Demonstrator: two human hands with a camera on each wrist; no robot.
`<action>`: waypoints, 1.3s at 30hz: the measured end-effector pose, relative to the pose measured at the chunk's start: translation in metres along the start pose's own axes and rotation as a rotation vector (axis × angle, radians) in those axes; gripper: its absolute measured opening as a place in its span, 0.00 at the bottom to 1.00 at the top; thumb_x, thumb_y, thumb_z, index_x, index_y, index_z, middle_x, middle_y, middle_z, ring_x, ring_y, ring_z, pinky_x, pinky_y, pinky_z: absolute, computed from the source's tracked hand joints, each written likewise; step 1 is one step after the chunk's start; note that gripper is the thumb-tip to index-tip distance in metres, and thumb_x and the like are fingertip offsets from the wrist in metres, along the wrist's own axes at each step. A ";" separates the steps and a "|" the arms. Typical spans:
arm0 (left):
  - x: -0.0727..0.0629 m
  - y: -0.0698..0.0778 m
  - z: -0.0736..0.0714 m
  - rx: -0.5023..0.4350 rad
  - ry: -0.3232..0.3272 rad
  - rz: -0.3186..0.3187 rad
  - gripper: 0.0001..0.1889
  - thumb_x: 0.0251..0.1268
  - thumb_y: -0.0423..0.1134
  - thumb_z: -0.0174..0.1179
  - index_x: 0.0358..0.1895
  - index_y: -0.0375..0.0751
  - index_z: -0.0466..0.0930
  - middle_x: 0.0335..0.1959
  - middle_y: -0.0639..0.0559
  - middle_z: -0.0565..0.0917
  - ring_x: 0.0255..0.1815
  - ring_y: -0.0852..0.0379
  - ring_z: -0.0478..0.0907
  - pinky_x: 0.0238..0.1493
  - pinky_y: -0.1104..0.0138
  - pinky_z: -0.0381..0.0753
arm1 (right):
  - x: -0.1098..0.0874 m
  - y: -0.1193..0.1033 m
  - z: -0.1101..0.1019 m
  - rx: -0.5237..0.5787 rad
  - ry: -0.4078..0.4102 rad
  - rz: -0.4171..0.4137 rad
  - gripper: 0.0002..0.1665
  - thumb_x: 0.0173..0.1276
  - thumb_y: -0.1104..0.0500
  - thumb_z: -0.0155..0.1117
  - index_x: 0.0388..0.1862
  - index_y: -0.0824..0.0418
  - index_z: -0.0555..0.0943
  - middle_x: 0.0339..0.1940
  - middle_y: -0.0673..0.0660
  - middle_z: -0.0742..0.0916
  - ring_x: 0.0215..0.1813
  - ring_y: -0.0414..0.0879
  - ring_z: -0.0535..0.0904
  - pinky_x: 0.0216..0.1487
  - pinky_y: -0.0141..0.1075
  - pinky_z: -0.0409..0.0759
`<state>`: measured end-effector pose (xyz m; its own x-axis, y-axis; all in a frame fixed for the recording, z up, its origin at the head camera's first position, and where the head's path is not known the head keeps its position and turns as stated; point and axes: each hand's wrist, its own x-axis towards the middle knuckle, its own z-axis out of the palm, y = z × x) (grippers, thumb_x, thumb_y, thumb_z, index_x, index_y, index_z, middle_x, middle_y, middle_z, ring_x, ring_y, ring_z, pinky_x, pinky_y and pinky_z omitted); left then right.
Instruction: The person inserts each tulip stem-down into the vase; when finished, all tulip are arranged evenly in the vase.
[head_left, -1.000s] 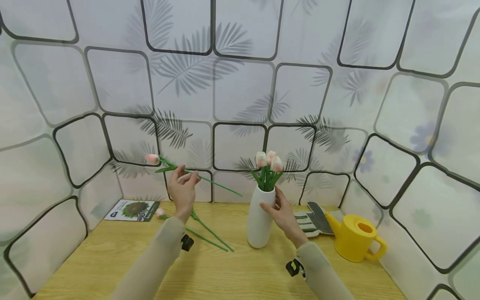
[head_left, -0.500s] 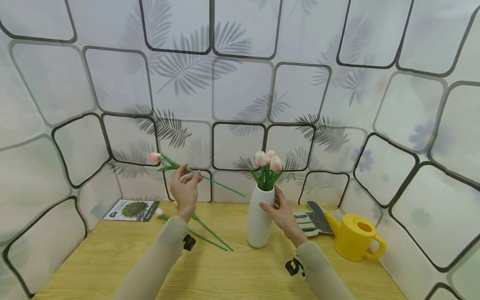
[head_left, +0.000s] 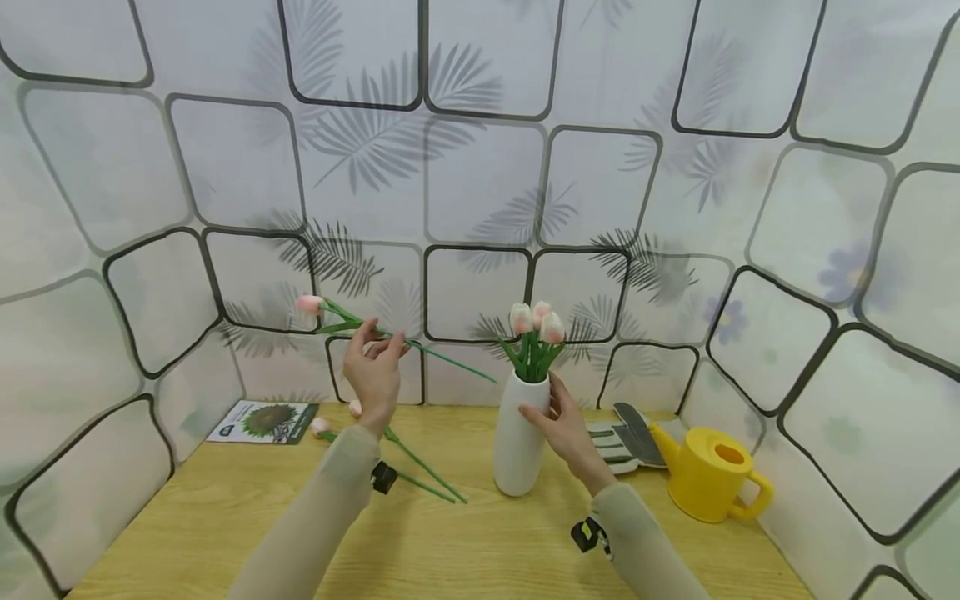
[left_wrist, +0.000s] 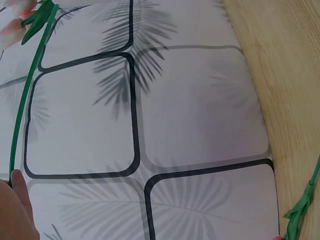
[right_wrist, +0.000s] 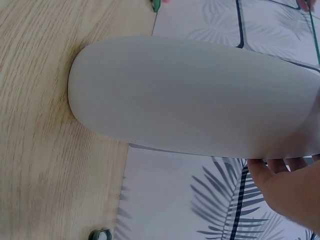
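My left hand [head_left: 373, 379] pinches a pink artificial tulip [head_left: 309, 305] by its green stem, held up in the air. Its bloom points left and the bare stem end slants down right, close to the vase mouth. In the left wrist view, a fingertip presses against the stem [left_wrist: 24, 105]. A tall white vase [head_left: 517, 442] stands upright on the table with several pale pink tulips [head_left: 552, 327] in it. My right hand [head_left: 566, 429] grips the vase's right side near the top; in the right wrist view its fingers [right_wrist: 262, 172] curl behind the vase [right_wrist: 190, 95].
Loose tulips [head_left: 424, 483] lie on the wooden table [head_left: 450, 558] under my left forearm, partly hidden. A sunflower-printed packet [head_left: 262, 421] lies at back left. Right of the vase are grey-striped gloves [head_left: 637, 437] and a yellow watering can [head_left: 701, 479]. A patterned wall covering [head_left: 480, 183] encloses the back and sides.
My left hand, with the tulip, has moved slightly right and up, bringing the stem end nearer the vase mouth. The right hand and vase have stayed in place.
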<state>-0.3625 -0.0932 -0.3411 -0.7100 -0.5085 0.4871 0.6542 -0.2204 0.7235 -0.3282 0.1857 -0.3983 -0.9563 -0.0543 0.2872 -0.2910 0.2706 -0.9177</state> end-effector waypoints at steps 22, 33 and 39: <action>-0.014 0.012 0.050 0.021 -0.084 0.045 0.24 0.61 0.29 0.67 0.61 0.39 0.75 0.46 0.42 0.75 0.31 0.61 0.83 0.38 0.64 0.88 | -0.005 -0.010 -0.002 0.003 -0.032 0.018 0.49 0.70 0.52 0.65 0.81 0.52 0.48 0.77 0.61 0.64 0.76 0.62 0.61 0.73 0.60 0.62; -0.020 0.014 0.065 0.120 -0.164 0.167 0.22 0.60 0.28 0.67 0.57 0.38 0.74 0.47 0.44 0.78 0.38 0.54 0.85 0.34 0.67 0.87 | -0.001 0.003 0.001 -0.008 -0.008 -0.006 0.49 0.68 0.50 0.66 0.80 0.50 0.50 0.76 0.60 0.66 0.75 0.61 0.64 0.72 0.59 0.64; -0.025 0.017 0.073 0.206 -0.218 0.263 0.22 0.60 0.32 0.68 0.57 0.41 0.76 0.49 0.46 0.81 0.40 0.50 0.86 0.38 0.69 0.86 | 0.000 0.002 0.000 0.005 -0.015 -0.002 0.50 0.68 0.49 0.67 0.80 0.49 0.50 0.76 0.59 0.66 0.75 0.60 0.63 0.72 0.59 0.64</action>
<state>-0.3524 -0.0234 -0.3048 -0.5780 -0.3318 0.7455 0.7710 0.0770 0.6321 -0.3290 0.1861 -0.4003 -0.9562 -0.0692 0.2846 -0.2926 0.2657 -0.9186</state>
